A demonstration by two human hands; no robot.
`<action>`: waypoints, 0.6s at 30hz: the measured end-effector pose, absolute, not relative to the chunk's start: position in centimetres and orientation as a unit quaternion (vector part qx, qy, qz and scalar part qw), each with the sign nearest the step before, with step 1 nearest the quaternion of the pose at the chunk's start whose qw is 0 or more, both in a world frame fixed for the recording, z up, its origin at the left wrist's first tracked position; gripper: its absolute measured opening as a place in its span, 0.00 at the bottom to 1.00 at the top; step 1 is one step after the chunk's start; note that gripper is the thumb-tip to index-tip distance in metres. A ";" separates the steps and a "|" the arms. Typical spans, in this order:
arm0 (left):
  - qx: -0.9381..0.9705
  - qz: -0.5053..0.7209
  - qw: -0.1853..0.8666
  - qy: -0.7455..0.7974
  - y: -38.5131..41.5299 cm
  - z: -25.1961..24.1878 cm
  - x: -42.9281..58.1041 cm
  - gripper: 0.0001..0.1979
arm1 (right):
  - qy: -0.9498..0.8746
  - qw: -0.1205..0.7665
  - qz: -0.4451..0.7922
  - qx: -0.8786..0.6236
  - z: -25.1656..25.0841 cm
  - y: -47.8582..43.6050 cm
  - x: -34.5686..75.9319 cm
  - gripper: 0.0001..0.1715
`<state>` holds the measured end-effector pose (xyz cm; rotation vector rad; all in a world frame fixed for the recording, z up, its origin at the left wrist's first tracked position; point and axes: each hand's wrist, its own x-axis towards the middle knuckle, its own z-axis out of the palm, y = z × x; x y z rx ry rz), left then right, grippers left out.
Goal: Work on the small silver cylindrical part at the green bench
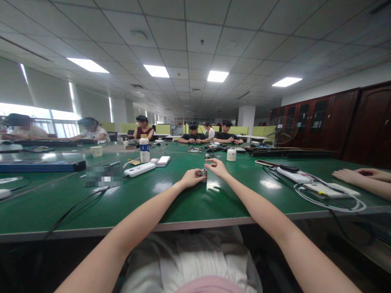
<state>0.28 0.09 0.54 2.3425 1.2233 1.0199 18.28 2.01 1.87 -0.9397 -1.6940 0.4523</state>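
My left hand [192, 178] is closed around the side of a small metal cylinder [204, 175], which stands upright on the green table [183, 205]. Just above and to the right of the cylinder is my right hand [218, 167]. Its thumb and index finger come together in a pinch near the cylinder's top; whatever is between them is too small to make out. Beyond my right hand lie a small dark metal part [209, 156] and a little silvery piece [218, 157].
A white jar [231, 154] and a capped bottle [144, 149] stand farther back. To the left lies a white power strip [139, 170]; to the right are cables [308, 189] and white devices [331, 189]. Another person's hands [351, 176] rest at the right; several people sit around the table.
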 end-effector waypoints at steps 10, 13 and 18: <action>0.818 0.354 0.159 0.425 0.0 0.6 0.3 0.22 | -0.728 0.524 0.198 -0.397 2.0 2.4 18.5 0.16; 0.817 0.355 0.160 0.425 0.0 0.6 0.3 0.21 | -0.727 0.494 0.211 -0.427 1.7 3.1 19.6 0.16; 0.815 0.355 0.158 0.430 -0.1 0.6 0.3 0.22 | -0.756 0.368 0.277 -0.465 0.6 3.6 21.4 0.06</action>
